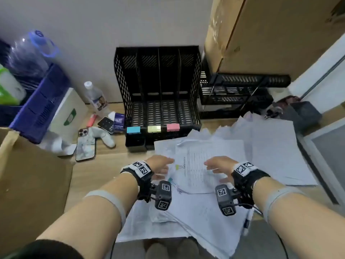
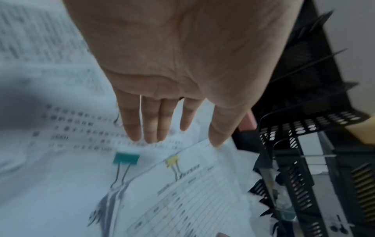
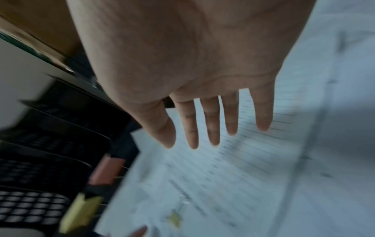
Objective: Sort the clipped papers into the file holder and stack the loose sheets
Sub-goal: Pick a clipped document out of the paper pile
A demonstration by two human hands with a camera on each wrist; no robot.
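My left hand [image 1: 161, 165] and my right hand [image 1: 217, 166] hover palm-down over a spread of paper on the wooden desk [image 1: 104, 165], fingers straight and a little apart, gripping nothing; whether the fingertips touch the paper I cannot tell. Between the hands lies a printed form held by a small yellow clip [image 1: 177, 167], the clip just at 3 o'clock of my left hand; in the left wrist view a green clip [image 2: 126, 158] pins another bundle just beside it, below my left fingers [image 2: 131, 121]. Loose sheets [image 1: 276, 146] fan out across the desk from 12 to 5 o'clock of my hands and down toward my lap. The black mesh file holder [image 1: 158, 86] stands upright at 12 o'clock against the wall, four slots showing; blue, yellow and pink tags [image 1: 154, 128] sit along its front edge. Two phones [image 1: 85, 147] lie at 10 o'clock; a cardboard box [image 1: 31, 174] sits at 9 o'clock.
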